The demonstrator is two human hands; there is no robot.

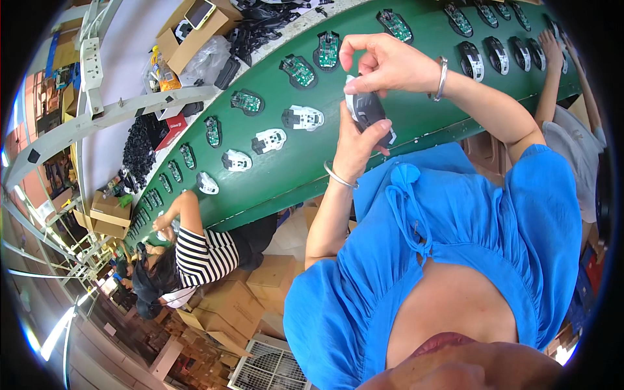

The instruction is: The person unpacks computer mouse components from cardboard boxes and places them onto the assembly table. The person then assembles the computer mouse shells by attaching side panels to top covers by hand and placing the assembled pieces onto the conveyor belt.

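A computer mouse (368, 109), dark on top with a pale side edge, is held above the green conveyor belt (273, 172). My left hand (359, 138) wraps round its near part, the thumb lying along the top. At the far end of the mouse, my right hand (393, 64) is closed, with thumb and bent index finger at the pale tip; any small part between them is too small to make out. Just beyond lie open mouse bases with green circuit boards (300, 71). White and black mouse shells (303, 117) sit left of my hands.
More mouse shells (499, 57) and bases line the belt on the right, near another person's arm (551, 71). At left, a co-worker in a striped top (207, 255) works on the belt. Black parts (138, 144), a cardboard box (185, 49) and a phone (199, 13) occupy the far side.
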